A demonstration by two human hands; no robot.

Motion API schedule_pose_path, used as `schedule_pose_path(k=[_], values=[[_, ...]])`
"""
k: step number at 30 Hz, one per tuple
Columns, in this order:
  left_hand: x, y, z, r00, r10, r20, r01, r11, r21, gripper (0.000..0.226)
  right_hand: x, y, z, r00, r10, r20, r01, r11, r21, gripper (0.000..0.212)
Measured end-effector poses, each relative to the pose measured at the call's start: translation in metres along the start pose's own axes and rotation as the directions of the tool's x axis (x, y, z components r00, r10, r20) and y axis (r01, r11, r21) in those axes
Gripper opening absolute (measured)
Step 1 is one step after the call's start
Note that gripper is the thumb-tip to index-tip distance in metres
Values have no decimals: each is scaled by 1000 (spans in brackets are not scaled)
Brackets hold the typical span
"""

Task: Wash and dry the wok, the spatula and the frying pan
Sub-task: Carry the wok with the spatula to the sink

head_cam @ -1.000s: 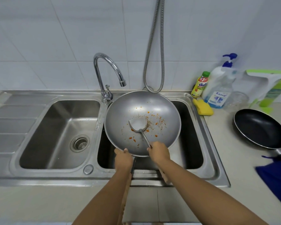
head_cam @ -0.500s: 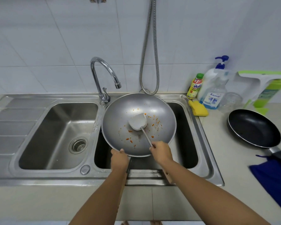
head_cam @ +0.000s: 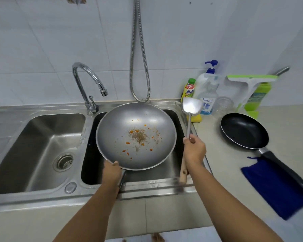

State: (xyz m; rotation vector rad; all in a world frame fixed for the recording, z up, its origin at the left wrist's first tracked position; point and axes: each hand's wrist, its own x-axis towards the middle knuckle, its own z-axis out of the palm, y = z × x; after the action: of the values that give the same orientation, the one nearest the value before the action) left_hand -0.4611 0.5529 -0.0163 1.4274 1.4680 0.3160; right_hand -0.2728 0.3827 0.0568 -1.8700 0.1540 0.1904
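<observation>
Now the wok [head_cam: 136, 119], a wide round bowl of dull grey metal, is hanging over the right basin of the stainless steel sink [head_cam: 42, 109], tilted so its inside is facing the camera. Its smooth surface is carrying orange specks and a brownish grainy patch near the middle. The left hand [head_cam: 112, 169] is gripping the wok at its near rim, where the dark handle is joining the bowl.

The right hand [head_cam: 194, 151] is clasping the thin metal shaft of the spatula [head_cam: 191, 106], fingers curled round it. The spatula is standing nearly upright just right of the wok, over the sink's right edge; its shiny, shovel-shaped blade is pointing up in front of the bottles, and its pale wooden handle is sticking out below the hand.

The frying pan [head_cam: 243, 131], round with a matte black lining and a thin bright rim, is sitting on the pale desk [head_cam: 217, 172] to the right, well apart from the wok. Its black handle is lying across a dark blue cloth [head_cam: 276, 187]. A curved chrome tap [head_cam: 87, 81] is rising between the basins.
</observation>
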Motion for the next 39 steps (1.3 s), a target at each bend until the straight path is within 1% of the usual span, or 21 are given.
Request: schedule_pose_path(k=[2,5,9,13,16,22,31,35,37,39], values=[[-2,0,4,999,32,1,-32,999,12,38,8,-1,-13,995,35,-97,-32,999,35,27],[1,0,10,999,43,23,-45,996,80,32,22,2,-31,970,105,-221,-88,993,83,25],[11,-4,14,998,49,46,-55,988,147,33,38,3,-52,932,189,-308,-148,977,152,24],[13,-5,15,998,49,50,-56,987,153,35,50,-2,-67,919,271,-287,-227,958,176,25],[12,-5,16,998,39,50,-46,989,139,37,58,-6,-71,915,298,-270,-265,952,153,30],[11,-6,16,998,35,60,-43,991,128,38,65,-20,-71,915,351,-200,-330,935,132,30],[9,-5,13,997,25,78,-36,990,139,36,65,-25,-72,930,328,-167,-306,941,143,30],[8,-5,11,996,30,80,-42,987,157,37,58,-29,-73,936,318,-152,-298,944,142,25],[8,-5,11,996,36,80,-48,987,150,37,50,-28,-70,948,276,-161,-258,958,123,20],[6,-4,11,996,35,82,-47,989,139,36,39,-20,-64,961,195,-195,-184,980,73,19]])
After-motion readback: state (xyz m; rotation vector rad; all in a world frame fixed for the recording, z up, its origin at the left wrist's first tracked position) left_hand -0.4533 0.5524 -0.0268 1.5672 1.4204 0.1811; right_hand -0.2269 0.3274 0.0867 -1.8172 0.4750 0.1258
